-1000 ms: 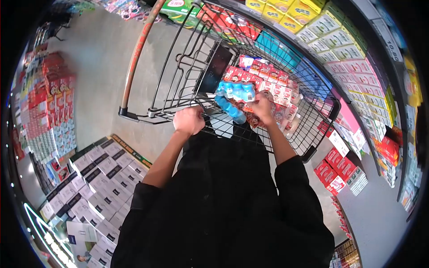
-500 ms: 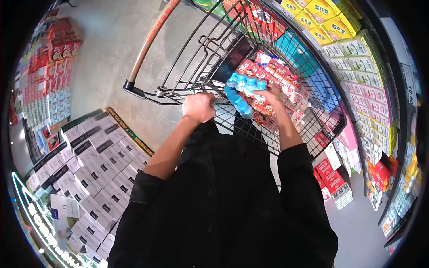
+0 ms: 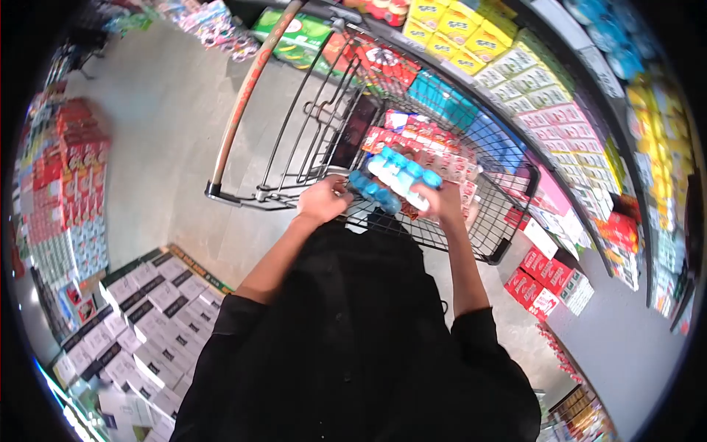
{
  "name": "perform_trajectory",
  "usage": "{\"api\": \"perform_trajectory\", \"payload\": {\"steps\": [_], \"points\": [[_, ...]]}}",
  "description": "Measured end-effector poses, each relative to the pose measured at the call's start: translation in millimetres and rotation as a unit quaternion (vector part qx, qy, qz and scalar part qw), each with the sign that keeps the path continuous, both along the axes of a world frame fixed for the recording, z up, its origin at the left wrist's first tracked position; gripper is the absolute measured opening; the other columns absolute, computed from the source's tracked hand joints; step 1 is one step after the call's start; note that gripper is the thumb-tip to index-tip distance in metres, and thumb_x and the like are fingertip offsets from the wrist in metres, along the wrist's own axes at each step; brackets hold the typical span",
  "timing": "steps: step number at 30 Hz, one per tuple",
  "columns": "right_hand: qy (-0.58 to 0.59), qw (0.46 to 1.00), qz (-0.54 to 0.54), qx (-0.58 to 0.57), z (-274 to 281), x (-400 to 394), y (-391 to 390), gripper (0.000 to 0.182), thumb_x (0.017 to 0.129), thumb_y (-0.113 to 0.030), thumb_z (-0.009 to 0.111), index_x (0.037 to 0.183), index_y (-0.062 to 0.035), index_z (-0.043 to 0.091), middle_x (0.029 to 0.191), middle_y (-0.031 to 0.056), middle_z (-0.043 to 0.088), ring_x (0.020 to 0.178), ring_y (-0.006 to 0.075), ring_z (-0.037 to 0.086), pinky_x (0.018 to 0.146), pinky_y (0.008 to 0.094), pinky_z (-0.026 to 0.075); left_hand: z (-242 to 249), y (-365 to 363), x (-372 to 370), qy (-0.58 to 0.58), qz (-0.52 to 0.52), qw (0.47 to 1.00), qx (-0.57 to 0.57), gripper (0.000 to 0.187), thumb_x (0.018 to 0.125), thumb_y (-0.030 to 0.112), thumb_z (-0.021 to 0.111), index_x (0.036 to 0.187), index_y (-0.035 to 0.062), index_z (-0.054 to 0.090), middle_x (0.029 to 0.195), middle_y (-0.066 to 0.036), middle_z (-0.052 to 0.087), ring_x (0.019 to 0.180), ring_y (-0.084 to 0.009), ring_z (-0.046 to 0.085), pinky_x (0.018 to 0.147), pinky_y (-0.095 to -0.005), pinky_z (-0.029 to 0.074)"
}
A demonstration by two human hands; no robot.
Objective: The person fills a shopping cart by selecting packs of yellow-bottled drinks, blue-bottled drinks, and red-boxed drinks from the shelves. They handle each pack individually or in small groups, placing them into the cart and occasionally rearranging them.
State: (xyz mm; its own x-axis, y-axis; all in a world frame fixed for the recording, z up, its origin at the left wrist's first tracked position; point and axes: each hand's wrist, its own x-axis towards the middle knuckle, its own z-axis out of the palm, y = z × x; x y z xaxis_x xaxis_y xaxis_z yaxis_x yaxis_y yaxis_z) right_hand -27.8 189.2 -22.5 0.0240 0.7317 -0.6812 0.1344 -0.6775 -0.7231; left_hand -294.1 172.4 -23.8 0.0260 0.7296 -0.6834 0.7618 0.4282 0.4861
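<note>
In my right hand (image 3: 440, 200) is a pack of small white bottles with blue tops (image 3: 403, 171), held tilted above the goods in the shopping cart (image 3: 508, 243). A second row of blue-topped bottles (image 3: 374, 190) lies just left of it, inside the basket. Close to that row, at the near rim of the cart, is my left hand (image 3: 321, 200). Its fingers are loosely curled, with a gap between thumb and fingers and nothing seen in them. Under the bottles lie several red and white packs (image 3: 442, 140).
The cart's orange-brown handle (image 3: 249, 96) stands at the left. Shelves with yellow boxes (image 3: 456, 29) curve along the right. Stacked white cartons (image 3: 158, 309) fill the lower left. Red boxes (image 3: 537, 276) sit on the floor beyond the cart.
The bottle pack has been raised and tilted by my right hand, apart from the other blue-topped row. My left hand has loosened from its fist on the rim. The view has shifted.
</note>
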Motion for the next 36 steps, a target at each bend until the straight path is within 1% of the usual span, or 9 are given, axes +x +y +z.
{"api": "perform_trajectory", "payload": {"steps": [3,9,12,13,18,20,27,30,36], "points": [[-0.029,0.999,-0.039,0.018,56,20,-25,0.032,0.063,-0.019,0.077,0.085,0.0026,0.068,0.073,0.0053,0.065,0.056,0.0106,0.059,0.046,0.0223,0.046,-19,7,-15,-0.308,0.175,0.935,-0.028,0.085,0.079,0.039,0.071,0.139,0.0015,0.023,0.129,-0.017,0.045,0.111,-0.0225,0.051,0.09,-0.0341,0.044],[0.103,0.991,-0.011,0.08,144,33,-55,0.039,0.061,-0.005,0.078,0.099,-0.0022,0.068,0.083,0.0009,0.064,0.075,0.0081,0.058,0.068,0.0236,0.046,80,45,7,-0.666,0.152,0.712,-0.161,0.057,0.086,0.015,0.062,0.135,0.0047,0.033,0.125,-0.014,0.049,0.108,-0.0284,0.056,0.085,-0.0462,0.053],[0.125,0.985,0.058,0.104,165,30,-53,0.05,0.055,-0.006,0.082,0.102,0.0009,0.066,0.082,0.0015,0.064,0.071,0.0099,0.06,0.067,0.0238,0.049,119,56,10,-0.626,0.12,0.766,-0.076,0.058,0.077,0.008,0.068,0.127,-0.0006,0.041,0.113,-0.013,0.057,0.1,-0.0258,0.06,0.073,-0.0392,0.057],[0.109,0.987,0.084,0.08,157,40,-52,0.066,0.053,-0.004,0.085,0.114,0.0003,0.06,0.101,0.0065,0.063,0.09,0.0144,0.061,0.078,0.027,0.049,129,61,10,-0.608,0.112,0.785,-0.046,0.056,0.073,0.007,0.071,0.122,-0.0016,0.046,0.108,-0.012,0.06,0.097,-0.0242,0.061,0.07,-0.0368,0.058],[0.068,0.971,0.022,0.227,179,29,-28,0.082,0.056,-0.005,0.084,0.13,-0.003,0.047,0.131,0.01,0.049,0.12,0.0194,0.047,0.096,0.0345,0.041,162,71,16,-0.563,0.008,0.819,0.115,0.066,0.059,0.006,0.083,0.117,-0.0008,0.051,0.105,-0.006,0.06,0.097,-0.013,0.057,0.088,-0.0288,0.045],[-0.056,0.903,0.181,0.385,195,24,-7,0.08,0.055,-0.012,0.087,0.126,-0.0032,0.051,0.123,0.0092,0.055,0.114,0.0175,0.052,0.094,0.0325,0.042,181,71,26,-0.472,-0.114,0.832,0.27,0.063,0.058,0.008,0.082,0.114,0.0009,0.055,0.105,-0.005,0.06,0.095,-0.0121,0.057,0.084,-0.0287,0.047],[-0.202,0.86,0.253,0.394,213,-23,22,0.062,0.052,-0.029,0.088,0.104,-0.0034,0.063,0.087,0.0126,0.067,0.08,0.0203,0.066,0.076,0.0313,0.05,182,72,22,-0.481,-0.11,0.81,0.317,0.067,0.061,0.004,0.081,0.12,0.0041,0.05,0.112,-0.009,0.057,0.102,-0.015,0.056,0.086,-0.0289,0.047],[-0.356,0.785,0.261,0.435,231,-18,46,0.053,0.055,-0.034,0.083,0.099,-0.0105,0.065,0.082,0.0128,0.066,0.076,0.0289,0.065,0.07,0.0346,0.051,171,76,19,-0.647,0.038,0.734,0.204,0.067,0.07,-0.005,0.073,0.128,0.0055,0.04,0.117,-0.01,0.053,0.104,-0.0166,0.056,0.085,-0.0279,0.048],[-0.485,0.638,0.161,0.576,248,44,138,0.055,0.05,-0.04,0.085,0.095,-0.0142,0.066,0.071,0.0101,0.066,0.065,0.0276,0.065,0.059,0.0358,0.052,42,66,-16,-0.432,0.093,0.855,0.27,0.033,0.082,-0.004,0.06,0.113,0.0048,0.052,0.1,-0.003,0.058,0.083,-0.0079,0.057,0.069,-0.0212,0.046]]}}
